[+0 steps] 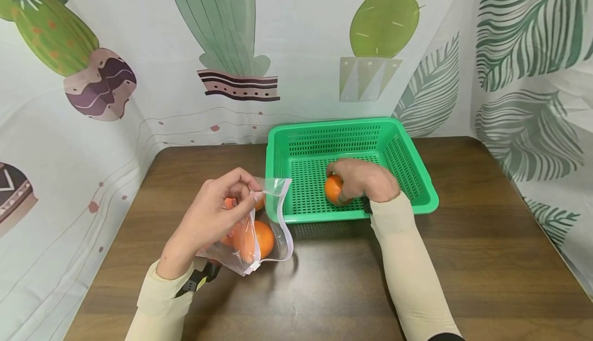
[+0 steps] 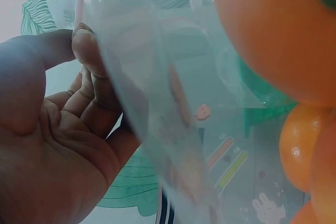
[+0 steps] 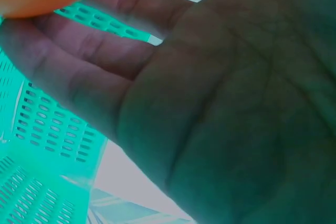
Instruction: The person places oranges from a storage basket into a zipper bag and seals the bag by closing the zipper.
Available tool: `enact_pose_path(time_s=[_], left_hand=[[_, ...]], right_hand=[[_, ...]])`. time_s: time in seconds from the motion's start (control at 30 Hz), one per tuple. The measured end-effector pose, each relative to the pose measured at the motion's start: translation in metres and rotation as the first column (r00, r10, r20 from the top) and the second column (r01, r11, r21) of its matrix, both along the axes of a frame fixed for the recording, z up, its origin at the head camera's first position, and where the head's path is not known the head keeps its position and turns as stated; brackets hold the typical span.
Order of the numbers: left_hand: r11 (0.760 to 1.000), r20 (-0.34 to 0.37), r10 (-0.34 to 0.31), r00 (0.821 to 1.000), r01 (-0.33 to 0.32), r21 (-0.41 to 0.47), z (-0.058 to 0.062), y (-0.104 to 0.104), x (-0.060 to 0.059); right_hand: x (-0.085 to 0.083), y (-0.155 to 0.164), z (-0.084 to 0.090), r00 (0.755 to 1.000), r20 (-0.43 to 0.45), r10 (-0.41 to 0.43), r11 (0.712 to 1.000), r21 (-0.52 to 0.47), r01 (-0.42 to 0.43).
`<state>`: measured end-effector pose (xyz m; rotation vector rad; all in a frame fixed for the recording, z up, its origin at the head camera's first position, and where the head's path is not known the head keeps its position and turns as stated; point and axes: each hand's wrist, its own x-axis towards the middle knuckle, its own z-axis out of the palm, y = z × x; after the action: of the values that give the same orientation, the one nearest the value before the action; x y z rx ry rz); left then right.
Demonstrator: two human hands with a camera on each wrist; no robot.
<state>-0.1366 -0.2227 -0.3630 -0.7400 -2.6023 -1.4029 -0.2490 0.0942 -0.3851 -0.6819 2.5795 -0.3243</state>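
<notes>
Both forearms are covered in close-fitting cream sleeves that end at the wrists, leaving the left hand [image 1: 208,217] and right hand [image 1: 361,178] bare. A black strap with yellow marks sits under the left wrist.

Bright green perforated basket [image 1: 407,155]; orange fruits [image 1: 333,188]; clear bag [image 1: 278,227], perhaps white-edged; dark brown wood-grain table [image 1: 486,258]; pale backdrop [image 1: 301,47] printed with green cacti and leaves.
</notes>
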Motion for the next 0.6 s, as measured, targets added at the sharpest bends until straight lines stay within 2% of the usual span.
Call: enact_pose_path(time_s=[0.37,0.6], left_hand=[[1.0,0.002,0.0,1.0,0.0,0.009,0.0007,-0.0006,-0.0003],[1.0,0.022,-0.008,1.0,0.007,0.02,0.0018,-0.0013,-0.0006]], right_hand=[[0.0015,0.0,0.0015,0.997,-0.06,0.048,0.998,-0.033,-0.05],[-0.0007,0.0007,0.0041,0.996,-0.075,0.056,0.992,-0.105,-0.064]])
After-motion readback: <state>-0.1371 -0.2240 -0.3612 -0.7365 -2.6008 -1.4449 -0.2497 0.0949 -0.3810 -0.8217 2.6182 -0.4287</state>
